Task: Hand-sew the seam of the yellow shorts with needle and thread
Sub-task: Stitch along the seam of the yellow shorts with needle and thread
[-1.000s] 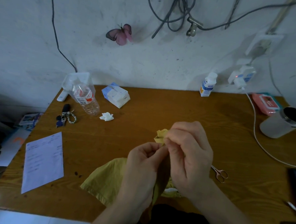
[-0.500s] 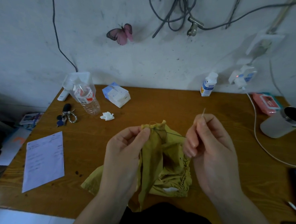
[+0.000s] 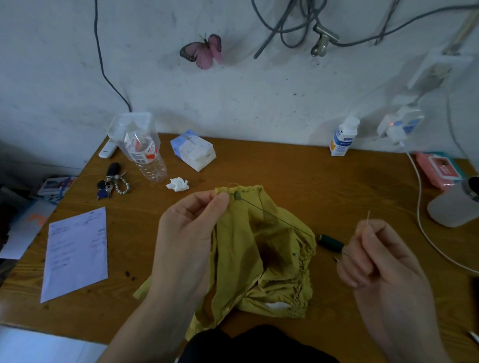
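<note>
Shorts (image 3: 259, 251), yellow and crumpled, are bunched on the table (image 3: 289, 167) near its front edge, seam corner lifted and pinched by the left hand (image 3: 185, 234). Thread (image 3: 272, 215) is stretched from that corner down to the right hand (image 3: 378, 260), where the needle (image 3: 368, 216) is pinched. Looks like a stitch is being drawn tight, so the pull is best kept gentle and in line with the seam, or puckering is risked. Needle's long axis is held near vertical, visible end pointing up. A green spool (image 3: 330, 242) is seen just beside the shorts.
</note>
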Available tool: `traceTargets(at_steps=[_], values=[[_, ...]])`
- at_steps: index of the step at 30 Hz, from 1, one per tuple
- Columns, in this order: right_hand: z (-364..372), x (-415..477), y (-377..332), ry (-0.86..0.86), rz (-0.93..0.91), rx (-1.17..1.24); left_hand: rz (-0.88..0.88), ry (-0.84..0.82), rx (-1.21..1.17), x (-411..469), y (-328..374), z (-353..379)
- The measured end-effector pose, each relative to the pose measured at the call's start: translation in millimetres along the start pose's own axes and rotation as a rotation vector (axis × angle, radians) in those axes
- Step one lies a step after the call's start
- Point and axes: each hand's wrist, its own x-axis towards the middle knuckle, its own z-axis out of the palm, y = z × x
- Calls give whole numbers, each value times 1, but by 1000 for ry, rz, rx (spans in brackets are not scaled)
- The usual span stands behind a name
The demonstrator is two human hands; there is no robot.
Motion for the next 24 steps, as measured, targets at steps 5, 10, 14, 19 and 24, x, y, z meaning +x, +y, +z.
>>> traceTargets(at_steps=[5,10,14,19,24], values=[[-9,0,7,26,26,-21,22,21,-20,2,2,-1],[-14,1,8,44,31,10,36,22,-15,5,4,-4],[-15,1,7,54,29,9,36,15,-19,4,5,-4],[-6,-1,4,28,-31,-95,50,-7,19,0,7,-1],[18,-3,-1,-142,-183,-394,44,-68,111,-8,6,5]])
